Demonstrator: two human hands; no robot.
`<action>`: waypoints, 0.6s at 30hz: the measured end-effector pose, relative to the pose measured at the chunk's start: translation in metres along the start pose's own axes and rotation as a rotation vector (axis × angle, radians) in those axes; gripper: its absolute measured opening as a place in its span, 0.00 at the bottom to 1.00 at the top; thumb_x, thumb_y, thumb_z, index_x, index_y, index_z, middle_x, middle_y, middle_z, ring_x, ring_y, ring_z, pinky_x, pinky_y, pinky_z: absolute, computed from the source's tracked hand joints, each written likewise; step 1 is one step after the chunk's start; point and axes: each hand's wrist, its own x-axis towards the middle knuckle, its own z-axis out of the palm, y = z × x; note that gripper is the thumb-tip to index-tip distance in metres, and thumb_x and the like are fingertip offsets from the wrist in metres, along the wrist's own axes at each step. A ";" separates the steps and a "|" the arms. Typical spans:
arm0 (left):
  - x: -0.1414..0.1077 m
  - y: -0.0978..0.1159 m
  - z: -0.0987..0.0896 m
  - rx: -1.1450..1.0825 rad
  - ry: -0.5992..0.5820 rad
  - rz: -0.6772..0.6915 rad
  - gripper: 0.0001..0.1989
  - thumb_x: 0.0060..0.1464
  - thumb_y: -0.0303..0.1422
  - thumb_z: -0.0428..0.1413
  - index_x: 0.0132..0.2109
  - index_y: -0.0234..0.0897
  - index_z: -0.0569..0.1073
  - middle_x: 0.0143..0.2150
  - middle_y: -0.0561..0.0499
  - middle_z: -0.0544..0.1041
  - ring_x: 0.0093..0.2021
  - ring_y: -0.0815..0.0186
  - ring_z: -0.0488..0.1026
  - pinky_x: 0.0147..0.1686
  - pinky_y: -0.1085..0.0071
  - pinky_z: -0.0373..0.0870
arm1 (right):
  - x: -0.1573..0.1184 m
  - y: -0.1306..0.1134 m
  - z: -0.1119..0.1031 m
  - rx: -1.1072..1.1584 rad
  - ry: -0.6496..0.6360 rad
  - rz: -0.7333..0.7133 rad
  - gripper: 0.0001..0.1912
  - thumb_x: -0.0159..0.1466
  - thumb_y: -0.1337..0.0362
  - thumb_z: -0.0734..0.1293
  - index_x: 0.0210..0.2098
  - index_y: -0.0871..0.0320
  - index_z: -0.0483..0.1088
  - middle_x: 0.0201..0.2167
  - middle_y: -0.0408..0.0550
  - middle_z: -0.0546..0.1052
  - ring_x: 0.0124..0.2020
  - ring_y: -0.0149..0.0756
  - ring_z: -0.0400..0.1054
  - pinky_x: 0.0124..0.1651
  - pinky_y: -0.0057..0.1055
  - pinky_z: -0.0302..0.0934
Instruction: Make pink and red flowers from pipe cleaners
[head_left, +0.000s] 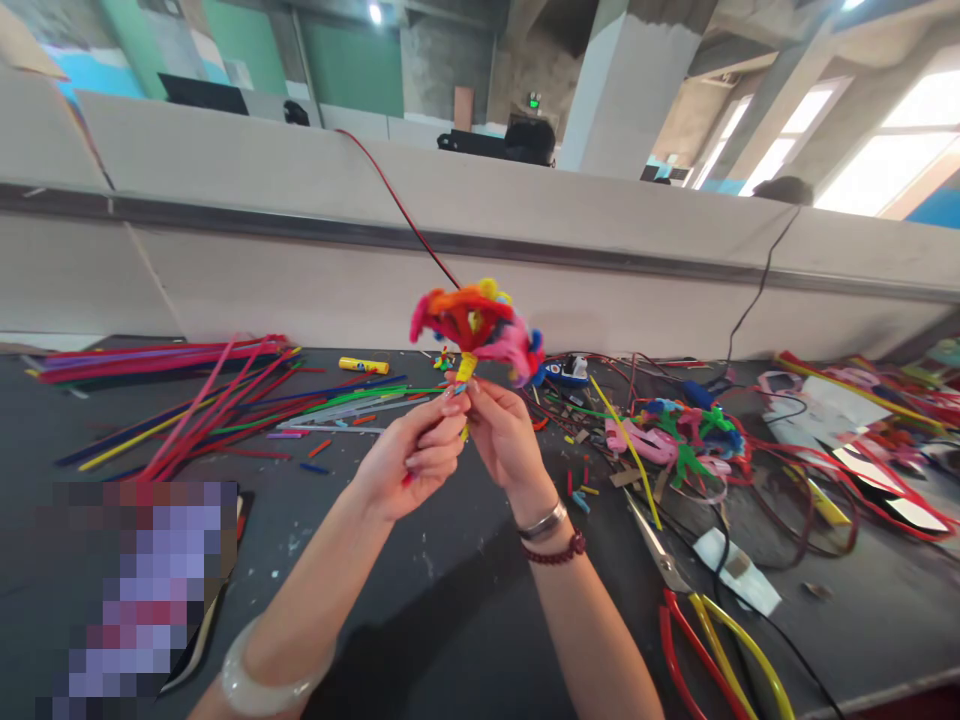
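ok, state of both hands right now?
Left hand: closed, holding the stem of the fuzzy craft piece.
Right hand: closed in a pinch at the same stem.

Multicoloured fuzzy bouquet (pixel 487 325), yellow stem (pixel 466 367) down

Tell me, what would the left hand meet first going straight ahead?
Probably the right hand, close beside the left hand at the yellow stem of the fuzzy, colourful piece; exact depth is unclear.
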 end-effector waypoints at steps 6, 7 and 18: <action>0.000 -0.001 0.001 -0.145 -0.086 -0.050 0.13 0.59 0.28 0.42 0.26 0.35 0.60 0.13 0.63 0.47 0.09 0.81 0.37 0.07 0.87 0.40 | -0.003 -0.007 0.002 0.143 0.015 0.116 0.04 0.48 0.63 0.70 0.22 0.56 0.73 0.21 0.39 0.72 0.22 0.25 0.60 0.28 0.23 0.56; 0.000 0.000 0.001 -0.011 -0.075 -0.034 0.14 0.59 0.31 0.42 0.26 0.35 0.61 0.13 0.63 0.50 0.09 0.80 0.40 0.07 0.86 0.42 | -0.003 -0.008 0.001 0.117 0.037 0.087 0.04 0.48 0.63 0.70 0.22 0.56 0.73 0.21 0.39 0.72 0.23 0.25 0.60 0.28 0.23 0.56; 0.002 -0.002 0.006 0.450 0.141 0.222 0.13 0.58 0.30 0.45 0.25 0.35 0.63 0.14 0.60 0.55 0.12 0.77 0.51 0.12 0.82 0.49 | 0.003 0.000 -0.006 -0.049 0.032 -0.013 0.05 0.51 0.62 0.69 0.23 0.57 0.74 0.23 0.40 0.72 0.24 0.25 0.60 0.32 0.25 0.56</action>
